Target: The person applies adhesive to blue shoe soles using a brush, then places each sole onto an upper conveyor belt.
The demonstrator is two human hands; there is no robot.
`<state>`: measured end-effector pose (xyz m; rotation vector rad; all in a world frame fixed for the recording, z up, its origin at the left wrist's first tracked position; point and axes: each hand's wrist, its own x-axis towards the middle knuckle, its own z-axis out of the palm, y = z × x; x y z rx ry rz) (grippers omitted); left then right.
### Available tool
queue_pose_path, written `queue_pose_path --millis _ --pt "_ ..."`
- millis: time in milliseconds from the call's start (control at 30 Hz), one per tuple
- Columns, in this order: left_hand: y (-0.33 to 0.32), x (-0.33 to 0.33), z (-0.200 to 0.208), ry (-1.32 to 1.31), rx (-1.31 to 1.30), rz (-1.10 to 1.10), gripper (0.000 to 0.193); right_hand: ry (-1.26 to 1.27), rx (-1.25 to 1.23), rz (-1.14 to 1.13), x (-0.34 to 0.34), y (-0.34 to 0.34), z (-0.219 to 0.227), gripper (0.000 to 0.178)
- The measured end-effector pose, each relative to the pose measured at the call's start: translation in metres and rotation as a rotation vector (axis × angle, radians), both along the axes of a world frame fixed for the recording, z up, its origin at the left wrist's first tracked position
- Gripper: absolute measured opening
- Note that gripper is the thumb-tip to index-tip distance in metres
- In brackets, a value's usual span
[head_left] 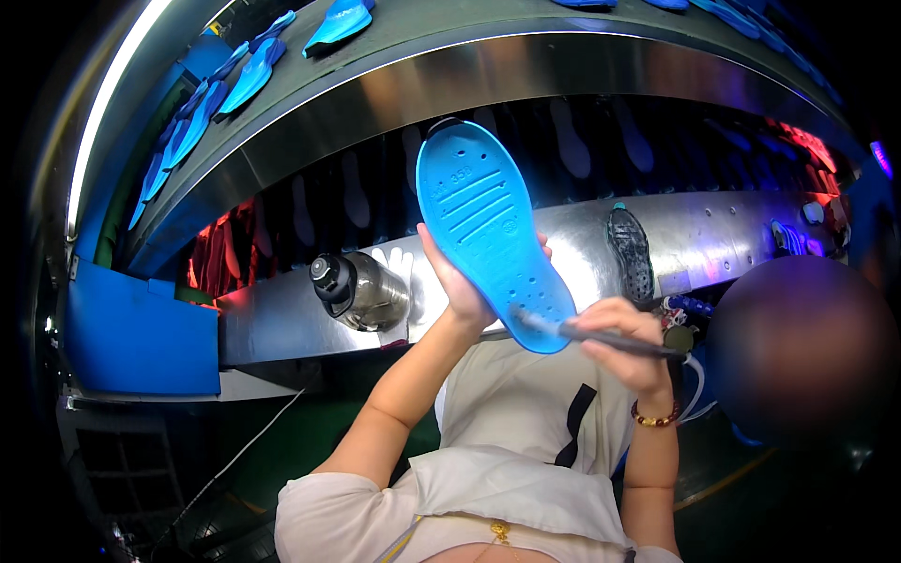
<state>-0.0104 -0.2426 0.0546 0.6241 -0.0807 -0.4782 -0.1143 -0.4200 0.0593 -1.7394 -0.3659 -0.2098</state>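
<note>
Bright-blue, foot-shaped moulded sole (481,220) is up off the brushed-steel bench (554,235), held out in front of the body with its narrower end nearest the chest. Left hand (466,293) has it from behind: thumb on one edge, fingertips peeking round the other, so it's clamped across the middle, though most of those fingers are hidden. Right hand (621,340) pinches a slim, black-handled brush (579,334), thumb and fingers closed together on the handle. The tip's blurred, but it looks to be on the near end.

Tips, for what it's worth: keep the left thumb out on the rim so it doesn't smudge the face. Go light with the bristles, overlap strokes, and work right into those little holes and along the edge. I'd support behind the heel too, since it'll probably flex.
</note>
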Motion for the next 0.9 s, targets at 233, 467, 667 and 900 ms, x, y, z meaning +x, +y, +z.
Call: queue_pose_path --millis 233,467,667,900 --pt "0.002 0.004 0.000 -0.026 0.014 -0.043 0.096 0.112 0.192 0.024 -0.007 -0.008 -0.005 0.020" --pt "0.002 0.011 0.004 -0.065 0.013 -0.092 0.096 0.097 0.230 0.228 -0.003 -0.008 -0.012 0.020" --pt "-0.005 -0.005 -0.003 0.081 -0.087 -0.127 0.093 0.316 0.693 0.034 -0.005 0.012 -0.035 0.019" --pt "0.014 -0.011 -0.038 0.119 -0.181 -0.408 0.062 0.397 0.212 0.142 -0.015 0.008 0.003 0.023"
